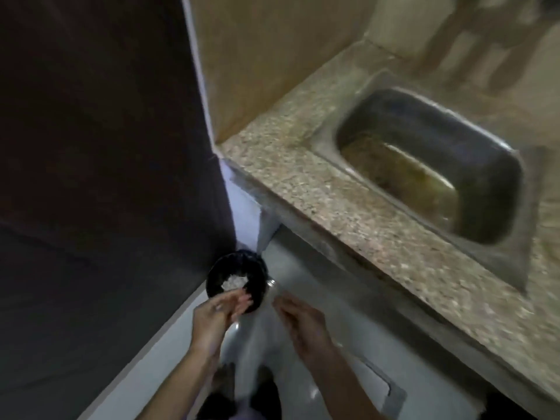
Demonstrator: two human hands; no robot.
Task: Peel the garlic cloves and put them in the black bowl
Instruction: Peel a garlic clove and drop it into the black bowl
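Black bowl (216,278) sat low in the corner by the dark wall (91,147), with pale bits (234,282) inside; cloves or peel, couldn't tell. Left hand (216,313) was at its near rim, fingers fairly straight. Right hand (303,318) was just beside, blurred, so I couldn't tell its fingers' state. Granite counter (303,189) with 1 steel sink (485,183) was up right.

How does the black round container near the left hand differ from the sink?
The black container is round and dark; the sink is rectangular grey metal. The container sits low by the wall corner; the sink is set into the speckled counter. The container holds pale white bits; the sink bottom looks brownish. Both are open-topped.
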